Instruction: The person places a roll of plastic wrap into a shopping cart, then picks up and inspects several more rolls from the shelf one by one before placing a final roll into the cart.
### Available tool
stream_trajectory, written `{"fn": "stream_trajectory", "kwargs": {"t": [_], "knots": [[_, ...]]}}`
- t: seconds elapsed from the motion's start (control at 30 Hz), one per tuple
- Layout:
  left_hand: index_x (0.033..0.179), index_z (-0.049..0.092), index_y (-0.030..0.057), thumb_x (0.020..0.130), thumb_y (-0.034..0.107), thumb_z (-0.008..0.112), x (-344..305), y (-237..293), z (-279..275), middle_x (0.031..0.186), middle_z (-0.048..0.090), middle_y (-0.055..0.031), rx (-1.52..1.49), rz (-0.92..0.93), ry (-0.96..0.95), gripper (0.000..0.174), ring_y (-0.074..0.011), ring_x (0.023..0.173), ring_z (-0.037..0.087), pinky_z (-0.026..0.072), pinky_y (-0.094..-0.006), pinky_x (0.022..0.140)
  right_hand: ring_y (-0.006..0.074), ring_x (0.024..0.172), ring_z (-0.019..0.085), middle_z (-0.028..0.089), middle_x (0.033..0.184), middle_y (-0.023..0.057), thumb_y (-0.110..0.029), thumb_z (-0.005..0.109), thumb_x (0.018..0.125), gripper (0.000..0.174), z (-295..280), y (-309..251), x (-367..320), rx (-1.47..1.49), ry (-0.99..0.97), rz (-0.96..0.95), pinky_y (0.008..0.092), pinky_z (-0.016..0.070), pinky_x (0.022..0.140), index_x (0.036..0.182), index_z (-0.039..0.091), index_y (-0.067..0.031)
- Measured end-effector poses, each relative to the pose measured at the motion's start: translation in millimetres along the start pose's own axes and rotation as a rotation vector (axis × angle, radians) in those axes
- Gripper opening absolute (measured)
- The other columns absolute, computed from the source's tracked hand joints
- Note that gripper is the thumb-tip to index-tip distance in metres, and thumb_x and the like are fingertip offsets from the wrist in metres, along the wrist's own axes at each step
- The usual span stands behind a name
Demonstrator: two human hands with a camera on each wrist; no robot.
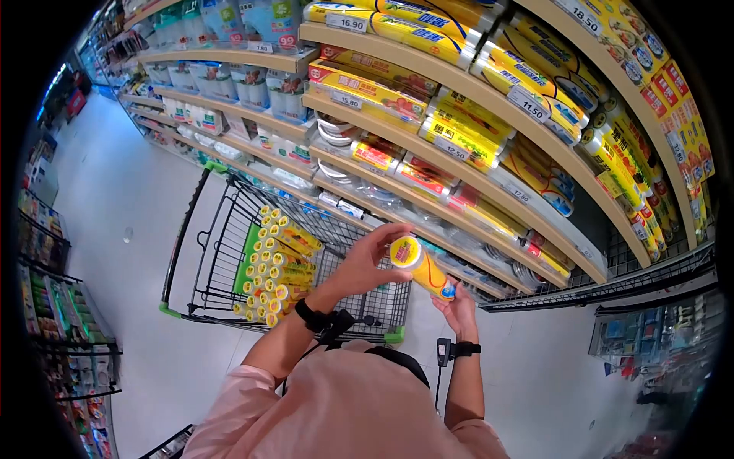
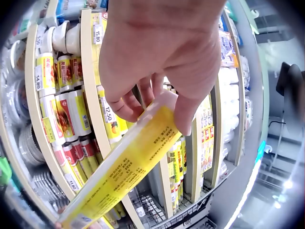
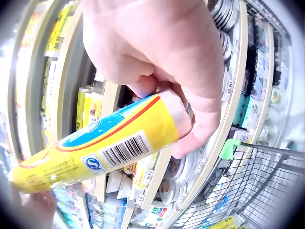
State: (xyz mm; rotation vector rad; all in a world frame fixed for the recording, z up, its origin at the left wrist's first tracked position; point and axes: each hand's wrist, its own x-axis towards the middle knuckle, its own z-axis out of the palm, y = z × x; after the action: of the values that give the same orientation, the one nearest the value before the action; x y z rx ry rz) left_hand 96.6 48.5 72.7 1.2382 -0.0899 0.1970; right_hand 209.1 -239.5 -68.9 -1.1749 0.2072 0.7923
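Around the yellow roll (image 1: 430,276), left fingers (image 2: 125,109) and right fingers (image 3: 204,125) are half-curled.

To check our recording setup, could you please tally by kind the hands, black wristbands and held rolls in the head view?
Hands: 2 (left hand, right hand)
Black wristbands: 2 (left band, right band)
Held rolls: 1 (yellow roll)
Total: 5

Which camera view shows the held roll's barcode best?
The right wrist view: the barcode faces the camera, large and whole. The head view shows the roll and the left wrist view small print, neither a clear barcode.
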Motion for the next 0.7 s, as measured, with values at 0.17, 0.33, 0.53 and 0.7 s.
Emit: {"fn": "stream_trajectory", "kwargs": {"t": [0.17, 0.33, 0.53, 0.7], "knots": [[0.137, 0.045, 0.0016, 0.074, 0.001, 0.081, -5, 0, -8, 0.131, 0.054, -0.0067, 0.196, 0.138, 0.006, 0.073, -0.0144, 0.121, 0.053, 0.0436, -0.0300, 0.104, 0.0342, 0.120, 0.057, 0.054, 0.133, 0.0198, -0.028, 0.022, 0.108, 0.045, 35, 19, 5, 0.135, -0.025, -0.123, 0.0490, 0.0519, 0.097, 0.137, 0.043, -0.0001], [0.127, 0.053, 0.0020, 0.072, 0.009, 0.084, -20, 19, -26, 0.121, 0.060, -0.0107, 0.718, 0.283, 0.248, 0.064, -0.0193, 0.112, 0.058, 0.0475, -0.0313, 0.097, 0.0327, 0.122, 0.056, 0.054, 0.133, 0.0191, -0.022, 0.029, 0.107, 0.038, 55, 34, 12, 0.189, -0.017, -0.185, 0.0498, 0.0496, 0.100, 0.136, 0.045, -0.0030], [0.118, 0.056, 0.0063, 0.068, 0.002, 0.083, -40, 1, -82, 0.115, 0.061, -0.0073, 0.480, 0.094, 0.236, 0.057, -0.0154, 0.105, 0.061, 0.0500, -0.0291, 0.091, 0.0282, 0.110, 0.060, 0.055, 0.124, 0.0147, -0.014, 0.050, 0.101, 0.031, 62, 39, 8, -0.054, 0.089, -0.028, 0.0447, 0.0534, 0.091, 0.132, 0.052, -0.0108], [0.110, 0.056, 0.0064, 0.066, 0.001, 0.083, -64, -35, -133, 0.107, 0.060, -0.0043, 0.498, -0.064, 0.368, 0.052, -0.0136, 0.101, 0.059, 0.0494, -0.0280, 0.089, 0.0303, 0.104, 0.061, 0.056, 0.110, 0.0115, -0.018, 0.058, 0.098, 0.034, 55, 50, 2, -0.195, 0.144, 0.010, 0.0431, 0.0543, 0.086, 0.130, 0.052, -0.0084]]}}
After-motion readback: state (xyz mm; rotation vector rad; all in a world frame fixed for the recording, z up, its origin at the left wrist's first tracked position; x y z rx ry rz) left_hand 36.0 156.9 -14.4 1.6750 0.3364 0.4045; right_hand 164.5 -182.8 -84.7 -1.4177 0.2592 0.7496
